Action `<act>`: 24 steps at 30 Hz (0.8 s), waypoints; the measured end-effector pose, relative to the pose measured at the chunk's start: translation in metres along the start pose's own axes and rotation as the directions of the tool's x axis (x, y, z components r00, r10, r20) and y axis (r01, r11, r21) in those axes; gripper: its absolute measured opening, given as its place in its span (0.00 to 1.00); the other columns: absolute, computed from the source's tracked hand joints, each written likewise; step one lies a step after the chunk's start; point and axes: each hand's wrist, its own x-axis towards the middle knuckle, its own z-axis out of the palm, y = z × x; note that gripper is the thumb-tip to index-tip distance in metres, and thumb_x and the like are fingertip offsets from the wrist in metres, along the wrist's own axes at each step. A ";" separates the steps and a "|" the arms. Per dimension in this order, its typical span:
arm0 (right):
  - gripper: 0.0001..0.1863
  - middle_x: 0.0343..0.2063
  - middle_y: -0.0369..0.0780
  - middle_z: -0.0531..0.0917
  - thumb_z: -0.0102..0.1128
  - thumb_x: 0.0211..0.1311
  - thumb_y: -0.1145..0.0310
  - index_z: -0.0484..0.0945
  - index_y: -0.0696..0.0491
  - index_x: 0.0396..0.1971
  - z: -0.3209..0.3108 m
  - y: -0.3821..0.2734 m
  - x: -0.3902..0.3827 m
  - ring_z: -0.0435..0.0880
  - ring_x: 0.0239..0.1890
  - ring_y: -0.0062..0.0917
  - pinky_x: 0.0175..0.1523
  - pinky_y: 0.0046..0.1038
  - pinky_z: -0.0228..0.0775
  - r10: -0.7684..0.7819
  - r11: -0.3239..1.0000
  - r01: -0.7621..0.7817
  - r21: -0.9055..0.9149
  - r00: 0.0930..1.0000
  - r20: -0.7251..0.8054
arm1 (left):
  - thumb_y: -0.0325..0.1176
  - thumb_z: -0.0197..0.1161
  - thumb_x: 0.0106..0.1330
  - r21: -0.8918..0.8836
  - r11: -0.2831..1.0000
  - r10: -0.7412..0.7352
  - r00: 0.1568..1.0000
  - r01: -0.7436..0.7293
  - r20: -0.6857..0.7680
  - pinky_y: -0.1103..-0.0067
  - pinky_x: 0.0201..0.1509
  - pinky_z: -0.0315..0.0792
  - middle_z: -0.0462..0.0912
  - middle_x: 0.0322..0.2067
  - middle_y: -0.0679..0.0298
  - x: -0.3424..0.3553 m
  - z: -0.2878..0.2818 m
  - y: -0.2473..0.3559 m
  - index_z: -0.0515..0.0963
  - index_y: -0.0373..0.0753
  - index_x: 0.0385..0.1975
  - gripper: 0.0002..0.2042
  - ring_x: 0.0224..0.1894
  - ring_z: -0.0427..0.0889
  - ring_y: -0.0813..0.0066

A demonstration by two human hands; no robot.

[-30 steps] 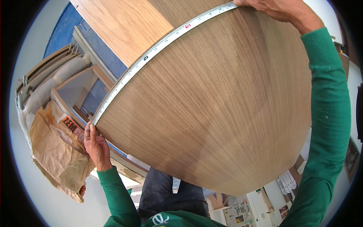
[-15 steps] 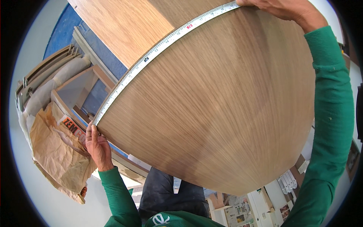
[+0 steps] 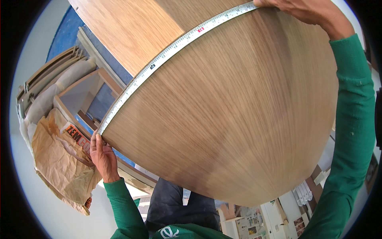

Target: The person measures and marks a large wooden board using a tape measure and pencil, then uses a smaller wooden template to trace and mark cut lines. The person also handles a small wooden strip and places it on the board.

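A white tape measure blade (image 3: 175,47) is stretched along the far left edge of a large wood-grain panel (image 3: 223,115). At the panel's left corner my left hand (image 3: 104,157) is closed, thumb and fingers pinching the blade's end against the edge. My right hand (image 3: 308,14) is at the top right, its fingers closed on the blade's other end by the panel's far edge. Part of that hand is cut off by the picture's upper rim, and no tape case shows. The panel appears bent by the lens.
Beyond the panel lies a lighter wood board (image 3: 131,32) over a blue surface (image 3: 63,36). To the left are crumpled brown paper (image 3: 59,159), an open wooden frame (image 3: 85,93) and stacked wrapped pieces (image 3: 59,79). Newspaper sheets (image 3: 250,223) lie below the panel.
My right hand and forearm have shifted slightly right. The tape's far part has moved a little with them across the panel's edge. My left hand stays at the corner.
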 end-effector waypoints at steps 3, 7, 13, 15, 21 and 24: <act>0.19 0.26 0.46 0.86 0.69 0.73 0.54 0.87 0.57 0.34 -0.007 0.007 -0.005 0.86 0.34 0.44 0.42 0.45 0.74 0.082 0.997 -0.082 -0.006 0.996 0.042 | 0.30 0.65 0.81 -0.026 1.000 -0.005 0.998 0.007 0.059 0.74 0.67 0.78 0.87 0.57 0.57 0.012 0.006 0.000 0.78 0.31 0.62 0.15 0.58 0.85 0.70; 0.17 0.29 0.45 0.86 0.69 0.72 0.55 0.87 0.55 0.34 0.013 -0.004 -0.009 0.86 0.38 0.42 0.45 0.44 0.75 -0.026 0.998 0.016 -0.064 0.986 -0.165 | 0.30 0.65 0.81 -0.052 0.998 0.030 0.999 -0.028 0.045 0.74 0.65 0.78 0.87 0.55 0.59 0.002 -0.004 -0.001 0.80 0.34 0.60 0.13 0.58 0.85 0.72; 0.14 0.30 0.41 0.84 0.71 0.70 0.56 0.86 0.53 0.33 0.039 0.027 -0.015 0.84 0.37 0.37 0.45 0.41 0.75 -0.109 0.991 0.082 -0.102 0.948 -0.299 | 0.29 0.64 0.81 -0.059 0.996 0.068 0.997 -0.067 0.020 0.75 0.65 0.78 0.87 0.55 0.60 0.003 0.002 -0.003 0.80 0.36 0.59 0.11 0.58 0.85 0.72; 0.14 0.29 0.40 0.82 0.72 0.69 0.57 0.86 0.53 0.33 0.045 0.020 -0.019 0.82 0.36 0.35 0.43 0.39 0.74 -0.077 0.991 0.034 -0.127 0.932 -0.354 | 0.29 0.64 0.81 -0.061 0.995 0.075 0.997 -0.074 0.021 0.75 0.65 0.78 0.88 0.55 0.60 0.002 0.001 -0.005 0.81 0.36 0.59 0.11 0.58 0.85 0.72; 0.13 0.29 0.39 0.79 0.72 0.69 0.58 0.85 0.54 0.33 0.064 0.009 -0.021 0.78 0.34 0.33 0.41 0.37 0.72 -0.027 0.991 -0.039 -0.125 0.871 -0.490 | 0.29 0.64 0.81 -0.038 0.995 0.094 0.995 -0.094 0.014 0.75 0.65 0.79 0.88 0.55 0.60 0.001 0.005 -0.007 0.81 0.36 0.59 0.11 0.58 0.85 0.72; 0.12 0.29 0.38 0.78 0.74 0.67 0.61 0.85 0.53 0.32 0.074 -0.001 -0.024 0.78 0.33 0.32 0.41 0.34 0.72 -0.047 0.988 -0.052 -0.145 0.794 -0.606 | 0.29 0.64 0.82 -0.030 0.995 0.098 0.995 -0.097 0.014 0.75 0.65 0.79 0.88 0.55 0.60 0.003 0.003 -0.008 0.81 0.36 0.59 0.11 0.58 0.85 0.72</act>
